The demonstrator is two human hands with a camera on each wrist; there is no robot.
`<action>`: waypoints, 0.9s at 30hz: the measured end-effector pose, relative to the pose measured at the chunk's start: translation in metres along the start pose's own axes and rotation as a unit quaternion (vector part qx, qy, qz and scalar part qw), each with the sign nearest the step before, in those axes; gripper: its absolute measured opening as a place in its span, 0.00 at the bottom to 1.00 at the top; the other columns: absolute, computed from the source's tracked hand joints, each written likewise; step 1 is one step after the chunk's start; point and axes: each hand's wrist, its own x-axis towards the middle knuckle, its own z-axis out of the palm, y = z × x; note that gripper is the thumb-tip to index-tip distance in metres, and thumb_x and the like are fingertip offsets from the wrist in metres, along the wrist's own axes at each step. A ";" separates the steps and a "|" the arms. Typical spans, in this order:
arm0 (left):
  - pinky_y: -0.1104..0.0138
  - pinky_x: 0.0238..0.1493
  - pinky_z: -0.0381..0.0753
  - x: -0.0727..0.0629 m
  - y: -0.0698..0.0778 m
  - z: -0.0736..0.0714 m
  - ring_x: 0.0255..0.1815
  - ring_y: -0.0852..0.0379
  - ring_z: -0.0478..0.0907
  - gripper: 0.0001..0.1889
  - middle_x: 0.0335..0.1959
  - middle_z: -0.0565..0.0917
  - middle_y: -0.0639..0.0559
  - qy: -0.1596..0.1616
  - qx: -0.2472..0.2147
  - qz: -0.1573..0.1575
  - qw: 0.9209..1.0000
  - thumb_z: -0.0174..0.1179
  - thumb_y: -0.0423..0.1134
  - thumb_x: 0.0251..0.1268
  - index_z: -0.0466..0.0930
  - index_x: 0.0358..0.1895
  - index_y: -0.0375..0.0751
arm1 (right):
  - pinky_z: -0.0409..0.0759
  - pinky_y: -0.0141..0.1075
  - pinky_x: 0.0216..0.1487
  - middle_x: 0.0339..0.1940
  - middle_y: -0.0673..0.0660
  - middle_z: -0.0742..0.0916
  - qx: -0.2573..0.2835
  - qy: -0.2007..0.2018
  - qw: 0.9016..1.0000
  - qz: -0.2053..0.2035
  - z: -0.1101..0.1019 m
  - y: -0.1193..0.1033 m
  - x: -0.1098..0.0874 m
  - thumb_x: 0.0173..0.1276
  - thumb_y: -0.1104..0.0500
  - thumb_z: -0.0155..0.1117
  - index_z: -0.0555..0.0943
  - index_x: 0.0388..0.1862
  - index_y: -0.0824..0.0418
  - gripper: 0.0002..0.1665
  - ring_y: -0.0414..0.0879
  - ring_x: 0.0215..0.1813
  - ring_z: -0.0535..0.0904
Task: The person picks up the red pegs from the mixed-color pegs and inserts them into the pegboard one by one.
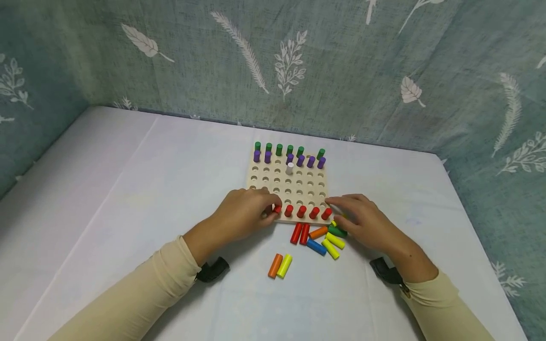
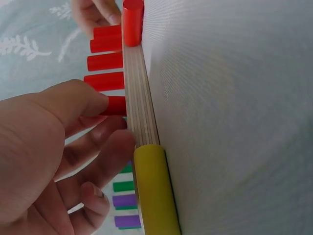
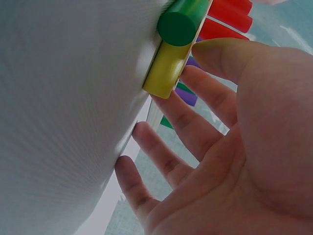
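A pale wooden pegboard [image 1: 288, 191] lies on the white table, with round holes in rows. My left hand [image 1: 245, 213] pinches a red peg [image 2: 116, 105] at the board's near edge, thumb on its side. Several upright red pegs [image 1: 301, 211] stand to the right of it in that near row. By the board's near right corner is my right hand [image 1: 362, 220], its fingers spread and relaxed. In the right wrist view those fingers are right beside a yellow peg [image 3: 168, 71] and a green peg [image 3: 178, 27] lying there.
Green pegs [image 1: 279, 149] and purple pegs [image 1: 300, 161] fill much of the two far rows; a white peg [image 1: 289, 168] stands before them. Loose pegs lie in front, including a blue peg [image 1: 316, 246] and, closer to me, an orange peg [image 1: 275, 265]. A leaf-patterned cloth [image 1: 187, 61] hangs behind.
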 end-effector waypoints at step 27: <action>0.69 0.24 0.71 -0.001 0.002 0.000 0.24 0.64 0.74 0.08 0.28 0.83 0.59 0.010 0.004 -0.029 1.000 0.67 0.41 0.62 0.85 0.43 0.49 | 0.67 0.63 0.69 0.68 0.57 0.79 0.005 0.008 1.000 -0.022 0.001 0.004 -0.001 0.73 0.56 0.62 0.74 0.71 0.50 0.28 0.58 0.72 0.67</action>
